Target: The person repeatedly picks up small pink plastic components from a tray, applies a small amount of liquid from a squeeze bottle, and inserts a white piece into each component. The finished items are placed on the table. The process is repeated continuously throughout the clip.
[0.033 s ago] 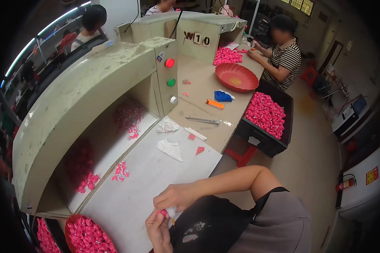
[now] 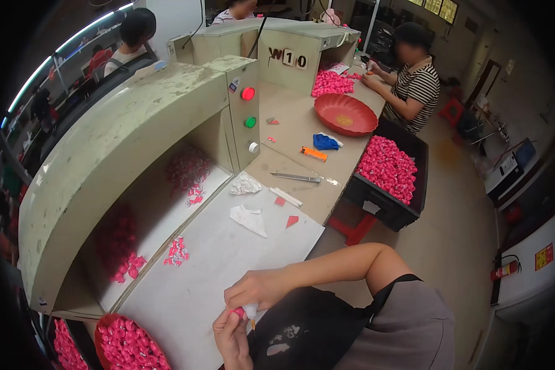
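Note:
Low in the head view, my two hands meet over the front edge of the white-covered bench [image 2: 209,290]. My left hand [image 2: 230,336] pinches a small pink piece [image 2: 238,312] between its fingertips. From above, my right hand [image 2: 257,288] curls round a small white squeeze bottle [image 2: 250,311] whose thin, yellowish tip points down beside the pink piece. Whether the tip touches the piece, I cannot tell. Left of my hands, a little heap of pink and white pieces [image 2: 176,251] lies on the white sheet.
A hooded machine [image 2: 135,129] holding pink piles lines the left. Beside me stands a red bowl of pink pieces [image 2: 129,345]. Ahead lie tweezers [image 2: 296,177], an orange lighter [image 2: 314,153], a red tray [image 2: 345,114] and a black crate [image 2: 382,213]. A co-worker [image 2: 416,80] sits beyond.

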Demonstrator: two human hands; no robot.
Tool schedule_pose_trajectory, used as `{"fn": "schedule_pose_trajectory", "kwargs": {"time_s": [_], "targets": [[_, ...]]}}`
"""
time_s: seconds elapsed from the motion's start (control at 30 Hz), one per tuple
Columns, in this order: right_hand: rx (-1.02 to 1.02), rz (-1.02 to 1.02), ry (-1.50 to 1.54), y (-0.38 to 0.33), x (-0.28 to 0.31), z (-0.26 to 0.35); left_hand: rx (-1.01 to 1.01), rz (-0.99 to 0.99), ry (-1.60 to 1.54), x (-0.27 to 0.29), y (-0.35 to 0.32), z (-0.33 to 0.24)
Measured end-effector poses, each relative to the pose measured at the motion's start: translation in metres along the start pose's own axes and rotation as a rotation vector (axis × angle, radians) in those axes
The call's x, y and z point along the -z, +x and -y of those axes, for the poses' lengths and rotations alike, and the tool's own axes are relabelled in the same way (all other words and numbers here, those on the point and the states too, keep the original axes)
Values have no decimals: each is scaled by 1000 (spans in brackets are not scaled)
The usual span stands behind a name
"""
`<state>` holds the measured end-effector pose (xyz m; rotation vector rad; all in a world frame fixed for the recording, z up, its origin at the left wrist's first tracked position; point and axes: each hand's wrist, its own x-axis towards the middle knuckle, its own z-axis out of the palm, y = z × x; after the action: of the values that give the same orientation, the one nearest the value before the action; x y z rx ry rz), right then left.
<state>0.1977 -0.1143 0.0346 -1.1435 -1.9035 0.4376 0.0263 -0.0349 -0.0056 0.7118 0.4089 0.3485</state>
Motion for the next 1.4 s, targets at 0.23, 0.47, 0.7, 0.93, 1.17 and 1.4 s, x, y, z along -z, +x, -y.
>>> {"fn": "schedule_pose_trajectory", "kwargs": {"time_s": [0.23,0.47,0.7,0.93,1.17,1.4], "targets": [[-1,-12,18,7,-9,5,-36,-26,22,1,-9,-6],[-9,-8,16,5,-9,3,-25,-16,3,3,-6,-2],[-6,0,15,5,-6,1,-8,-19,-4,-2,-4,-4],[30,4,5,20,0,-12,16,-83,20,-1,3,-23],[-18,2,-109,15,-3,-3,55,-22,29,-12,0,-27],[-12,-62,-93,12,-3,-10,38,5,127,-11,1,-24]]}}
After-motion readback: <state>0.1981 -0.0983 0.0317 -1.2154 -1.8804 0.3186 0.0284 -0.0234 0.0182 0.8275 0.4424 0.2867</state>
